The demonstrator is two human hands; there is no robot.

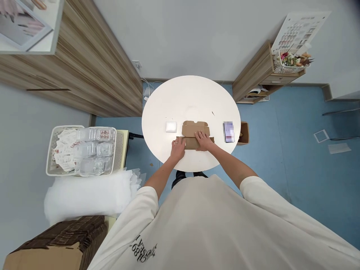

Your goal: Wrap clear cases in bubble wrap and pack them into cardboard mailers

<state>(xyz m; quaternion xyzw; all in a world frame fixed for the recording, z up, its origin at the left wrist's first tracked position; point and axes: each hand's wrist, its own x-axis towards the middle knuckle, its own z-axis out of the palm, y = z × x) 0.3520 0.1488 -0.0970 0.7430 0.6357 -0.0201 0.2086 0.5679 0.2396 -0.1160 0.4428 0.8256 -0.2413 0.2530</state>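
Note:
A flat brown cardboard mailer box (193, 129) lies partly unfolded on the round white table (191, 97). My left hand (178, 147), with a ring on one finger, grips the box's near left edge, fingers curled over the cardboard. My right hand (203, 140) presses flat on the box's middle and right part, fingers stretched forward. A small white square pad (171, 126) sits just left of the box. A purple and white packet (228, 131) lies to the right, near the table's edge.
A small open cardboard box (244, 133) stands on the blue floor by the table's right edge. At my left is a white basket (50, 150) with clear plastic cases, white foam wrap (84, 195), and stacked flat cartons (62, 240). Wooden cabinets flank the table.

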